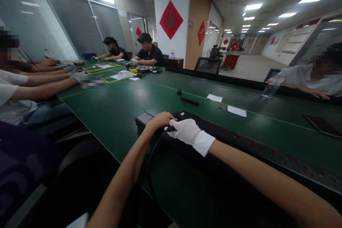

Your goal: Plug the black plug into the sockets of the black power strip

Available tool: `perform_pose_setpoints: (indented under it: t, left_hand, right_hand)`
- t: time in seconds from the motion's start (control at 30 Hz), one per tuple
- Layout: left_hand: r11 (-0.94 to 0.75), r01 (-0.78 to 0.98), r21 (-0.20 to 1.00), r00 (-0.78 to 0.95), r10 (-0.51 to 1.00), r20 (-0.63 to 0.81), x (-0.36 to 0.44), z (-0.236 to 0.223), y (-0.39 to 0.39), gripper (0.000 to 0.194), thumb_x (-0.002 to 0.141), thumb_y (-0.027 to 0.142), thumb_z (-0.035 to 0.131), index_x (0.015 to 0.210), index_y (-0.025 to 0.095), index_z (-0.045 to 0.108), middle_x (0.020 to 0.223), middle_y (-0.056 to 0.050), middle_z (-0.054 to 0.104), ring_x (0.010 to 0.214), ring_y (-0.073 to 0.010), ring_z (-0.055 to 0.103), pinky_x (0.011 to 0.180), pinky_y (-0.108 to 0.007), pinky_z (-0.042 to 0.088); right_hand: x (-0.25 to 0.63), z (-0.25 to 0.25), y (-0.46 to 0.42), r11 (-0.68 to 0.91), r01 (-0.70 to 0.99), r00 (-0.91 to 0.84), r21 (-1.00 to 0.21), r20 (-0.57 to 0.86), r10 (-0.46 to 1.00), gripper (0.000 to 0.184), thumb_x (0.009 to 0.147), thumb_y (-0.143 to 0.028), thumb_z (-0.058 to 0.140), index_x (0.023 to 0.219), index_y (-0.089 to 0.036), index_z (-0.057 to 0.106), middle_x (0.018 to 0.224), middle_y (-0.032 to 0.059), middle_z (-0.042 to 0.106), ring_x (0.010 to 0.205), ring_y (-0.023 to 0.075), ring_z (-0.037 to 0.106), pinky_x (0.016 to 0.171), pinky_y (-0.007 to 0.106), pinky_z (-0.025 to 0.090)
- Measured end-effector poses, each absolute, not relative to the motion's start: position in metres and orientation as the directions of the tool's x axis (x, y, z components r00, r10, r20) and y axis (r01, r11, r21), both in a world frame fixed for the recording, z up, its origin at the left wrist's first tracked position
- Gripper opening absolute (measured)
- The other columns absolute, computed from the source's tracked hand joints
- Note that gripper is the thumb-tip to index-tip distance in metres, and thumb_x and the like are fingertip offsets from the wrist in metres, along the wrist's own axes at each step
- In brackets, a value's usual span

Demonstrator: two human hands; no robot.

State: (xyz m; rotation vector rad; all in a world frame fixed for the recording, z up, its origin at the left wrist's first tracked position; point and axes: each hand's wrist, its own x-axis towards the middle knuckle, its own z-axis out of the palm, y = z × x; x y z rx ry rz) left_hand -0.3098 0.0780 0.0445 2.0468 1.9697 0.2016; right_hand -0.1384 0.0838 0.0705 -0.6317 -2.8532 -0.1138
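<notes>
My left hand (161, 119) is bare, its fingers curled over near the end of a long black power strip (253, 144) with red switches. What those fingers hold is hidden. Beside this hand, on the left, lies a black case with a grey panel (145, 117). My right hand (184, 131) wears a white knit glove and closes around the black plug (171, 128) of a cable. From the plug the black cable (149, 160) curves down past the table edge. Both hands are close together at the strip's near end; whether the plug touches a socket cannot be made out.
On the green table (107, 103) lie a dark bar (190, 101), a small black piece (179, 92) and paper slips (236, 111). A water bottle (275, 83) and a dark phone-like slab (324, 125) are at right. Co-workers sit around; one's gloved hand (78, 76) is at left.
</notes>
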Motion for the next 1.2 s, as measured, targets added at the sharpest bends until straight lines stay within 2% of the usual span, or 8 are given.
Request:
perform_pose_setpoints:
  t: [0.13,0.27,0.6,0.87,1.07,1.2]
  left_hand:
    - [0.002,0.961,0.278,0.037,0.990,-0.136,-0.309,0.045,0.079,0.028,0.087,0.036,0.048,0.103,0.014,0.055,0.102,-0.005,0.057,0.088,-0.0170,0.057,0.077,-0.035,0.048]
    - [0.020,0.963,0.268,0.022,0.989,-0.150,-0.309,0.048,0.078,0.029,0.087,0.036,0.048,0.103,0.013,0.054,0.099,-0.006,0.058,0.085,-0.0155,0.058,0.076,-0.036,0.048]
    - [0.038,0.974,0.223,-0.002,0.987,-0.158,-0.310,0.046,0.080,0.030,0.088,0.039,0.046,0.097,0.012,0.057,0.092,-0.004,0.060,0.082,-0.0151,0.058,0.076,-0.036,0.048]
    - [0.069,0.975,0.212,-0.031,0.984,-0.175,-0.309,0.047,0.080,0.030,0.088,0.039,0.046,0.097,0.012,0.057,0.092,-0.004,0.060,0.081,-0.0147,0.058,0.075,-0.035,0.048]
    - [0.082,0.976,0.200,-0.047,0.984,-0.172,-0.308,0.047,0.080,0.030,0.088,0.039,0.046,0.098,0.013,0.057,0.093,-0.005,0.060,0.082,-0.0147,0.058,0.075,-0.035,0.048]
    - [0.085,0.978,0.192,-0.052,0.984,-0.171,-0.308,0.046,0.080,0.030,0.088,0.039,0.046,0.098,0.013,0.057,0.094,-0.005,0.060,0.083,-0.0151,0.058,0.076,-0.035,0.048]
  right_hand:
    - [-0.128,0.067,0.063,0.919,0.392,-0.894,0.036,0.249,0.371,0.029,0.089,-0.041,0.035,0.096,-0.022,0.055,0.085,0.0059,0.066,0.075,0.0188,0.061,0.062,0.027,0.038]
    - [-0.118,0.065,0.055,0.923,0.385,-0.889,0.015,0.276,0.367,0.024,0.086,-0.035,0.041,0.101,-0.020,0.053,0.086,0.0065,0.064,0.070,0.0184,0.061,0.058,0.027,0.039]
    - [-0.120,0.048,0.070,0.910,0.398,-0.852,-0.114,0.323,0.413,0.036,0.083,-0.048,0.042,0.107,-0.023,0.053,0.101,0.0057,0.063,0.084,0.0196,0.061,0.069,0.029,0.042]
    - [-0.119,0.049,0.069,0.906,0.392,-0.839,-0.159,0.343,0.423,0.039,0.080,-0.049,0.045,0.109,-0.023,0.052,0.099,0.0058,0.065,0.082,0.0210,0.062,0.069,0.031,0.043]
    - [-0.121,0.051,0.073,0.899,0.398,-0.829,-0.182,0.348,0.438,0.038,0.076,-0.054,0.048,0.097,-0.023,0.056,0.087,0.0031,0.067,0.074,0.0184,0.062,0.065,0.027,0.043]
    - [-0.122,0.049,0.075,0.895,0.404,-0.820,-0.189,0.358,0.446,0.042,0.075,-0.056,0.047,0.098,-0.021,0.056,0.087,0.0042,0.067,0.074,0.0189,0.062,0.067,0.028,0.044]
